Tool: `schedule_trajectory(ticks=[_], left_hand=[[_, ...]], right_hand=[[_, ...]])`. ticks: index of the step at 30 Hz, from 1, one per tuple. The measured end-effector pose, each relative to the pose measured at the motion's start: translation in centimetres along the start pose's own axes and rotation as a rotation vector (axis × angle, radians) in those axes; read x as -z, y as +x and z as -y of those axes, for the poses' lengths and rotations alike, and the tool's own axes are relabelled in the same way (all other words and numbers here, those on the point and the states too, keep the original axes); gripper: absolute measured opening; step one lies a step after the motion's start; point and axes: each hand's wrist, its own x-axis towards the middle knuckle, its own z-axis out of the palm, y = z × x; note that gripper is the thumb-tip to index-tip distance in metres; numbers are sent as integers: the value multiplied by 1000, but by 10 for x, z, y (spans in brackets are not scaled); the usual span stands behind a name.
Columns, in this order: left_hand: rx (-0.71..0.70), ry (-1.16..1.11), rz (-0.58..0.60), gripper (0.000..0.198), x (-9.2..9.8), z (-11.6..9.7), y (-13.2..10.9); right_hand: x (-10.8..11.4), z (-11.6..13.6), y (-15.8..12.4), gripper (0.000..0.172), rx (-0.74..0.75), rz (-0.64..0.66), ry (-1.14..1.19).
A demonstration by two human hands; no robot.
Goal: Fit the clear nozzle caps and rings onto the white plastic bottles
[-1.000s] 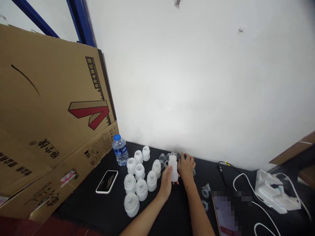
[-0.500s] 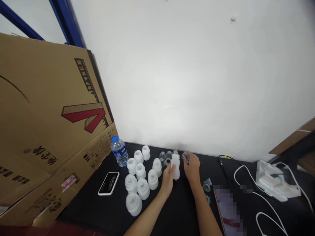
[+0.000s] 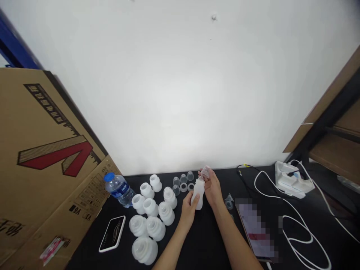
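My left hand (image 3: 188,207) is wrapped round the lower body of a small white plastic bottle (image 3: 198,192), held upright just above the black table (image 3: 208,240). My right hand (image 3: 213,188) pinches a small clear cap (image 3: 205,171) at the bottle's neck. Left of the hands stand several white bottles (image 3: 152,217) in a cluster. A few clear caps and rings (image 3: 183,182) lie near the wall behind the bottle, and one more clear cap (image 3: 228,202) lies right of my right wrist.
A blue-capped water bottle (image 3: 118,188) leans by a large cardboard box (image 3: 42,157) at left. A phone (image 3: 112,233) lies near the front left. A blurred-out tablet (image 3: 257,232), white cables (image 3: 295,228) and a white charger unit (image 3: 291,182) occupy the right. A wooden shelf (image 3: 332,123) stands far right.
My right hand picked up a clear cap from near the wall and brought it to the bottle's neck. The bottle has tilted up slightly. The camera has swung to the right.
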Motion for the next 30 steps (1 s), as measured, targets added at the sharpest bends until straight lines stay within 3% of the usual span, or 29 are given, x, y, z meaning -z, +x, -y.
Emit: schedule_trajectory(ticks=[6, 10, 17, 30], left_hand=[[12, 13, 55, 61, -1, 2, -1], [110, -77, 68, 68, -2, 8, 0], [235, -315, -14, 84, 1, 12, 8], [261, -449, -74, 74, -2, 0, 1]], right_hand=[[-2, 1, 0, 51, -2, -37, 2], [-2, 1, -3, 50, -45, 36, -63], [-12, -1, -13, 47, -100, 131, -131], [-14, -1, -20, 53, -210, 237, -187]])
